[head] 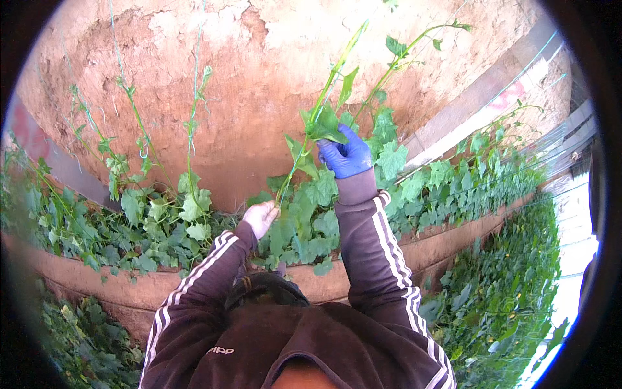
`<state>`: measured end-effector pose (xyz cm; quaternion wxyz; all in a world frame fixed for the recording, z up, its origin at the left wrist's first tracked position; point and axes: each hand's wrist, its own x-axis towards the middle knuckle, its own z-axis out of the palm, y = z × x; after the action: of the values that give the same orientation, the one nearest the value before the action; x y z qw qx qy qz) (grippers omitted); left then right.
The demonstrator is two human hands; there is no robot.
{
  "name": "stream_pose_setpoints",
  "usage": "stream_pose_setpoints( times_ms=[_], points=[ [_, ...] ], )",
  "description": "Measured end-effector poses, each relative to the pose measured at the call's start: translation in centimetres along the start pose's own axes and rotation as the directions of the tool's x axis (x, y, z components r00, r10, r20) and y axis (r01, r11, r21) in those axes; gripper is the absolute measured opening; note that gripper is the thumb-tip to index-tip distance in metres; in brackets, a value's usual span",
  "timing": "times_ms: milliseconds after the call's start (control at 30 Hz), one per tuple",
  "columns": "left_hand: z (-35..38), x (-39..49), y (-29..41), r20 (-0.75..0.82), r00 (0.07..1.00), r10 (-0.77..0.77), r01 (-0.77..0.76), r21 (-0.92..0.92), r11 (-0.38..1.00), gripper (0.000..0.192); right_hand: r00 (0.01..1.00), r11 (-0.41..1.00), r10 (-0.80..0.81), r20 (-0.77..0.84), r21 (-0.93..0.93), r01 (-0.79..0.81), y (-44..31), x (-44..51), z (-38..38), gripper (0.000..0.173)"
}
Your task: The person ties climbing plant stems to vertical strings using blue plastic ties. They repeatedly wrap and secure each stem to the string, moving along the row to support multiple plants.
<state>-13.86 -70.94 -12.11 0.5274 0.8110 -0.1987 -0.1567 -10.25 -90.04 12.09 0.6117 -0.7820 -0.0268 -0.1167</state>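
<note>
My left hand, bare, pinches the lower stem of a climbing vine together with a thin turquoise string. The string runs up along the stem, which leans to the upper right. My right hand, in a blue glove, is higher up beside the same stem. Its thumb and fingers close around the edge of a broad green leaf; the fingertips are partly hidden by it. Below the hands, lobed leaves crowd the base of the plant.
An earthen wall rises behind the plants. Other vines climb strings on the left, and a loose shoot arches at the right. Dense foliage fills the lower right beyond an earthen ledge. Several taut strings cross the right side.
</note>
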Motion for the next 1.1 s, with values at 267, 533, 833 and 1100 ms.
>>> stream_pose_setpoints(
  times_ms=[267, 533, 833, 1100],
  points=[
    [-0.2, -4.6, -0.8, -0.017, 0.999, -0.051, 0.053, 0.135, 0.989, 0.019, 0.952, 0.956, 0.158, 0.263, -0.282, -0.08, -2.3, -1.0, 2.3, 0.016],
    [0.5, -5.2, -2.1, -0.133, 0.991, -0.031, 0.05, 0.141, 0.989, 0.019, 0.944, 0.977, 0.175, 0.278, -0.17, -0.131, 1.2, -3.3, 3.2, 0.018],
    [1.6, -8.8, -4.3, 0.038, 0.985, -0.17, 0.14, 0.408, 0.902, 0.027, 0.909, 0.898, 0.163, 0.383, -0.438, 0.024, 0.3, -4.0, 2.7, 0.025],
    [0.4, -10.4, -6.0, -0.015, 0.969, -0.246, 0.224, 0.466, 0.856, 0.022, 0.729, 0.735, 0.48, 0.488, -0.678, -0.03, 9.9, -5.9, 5.8, 0.032]
  ],
)
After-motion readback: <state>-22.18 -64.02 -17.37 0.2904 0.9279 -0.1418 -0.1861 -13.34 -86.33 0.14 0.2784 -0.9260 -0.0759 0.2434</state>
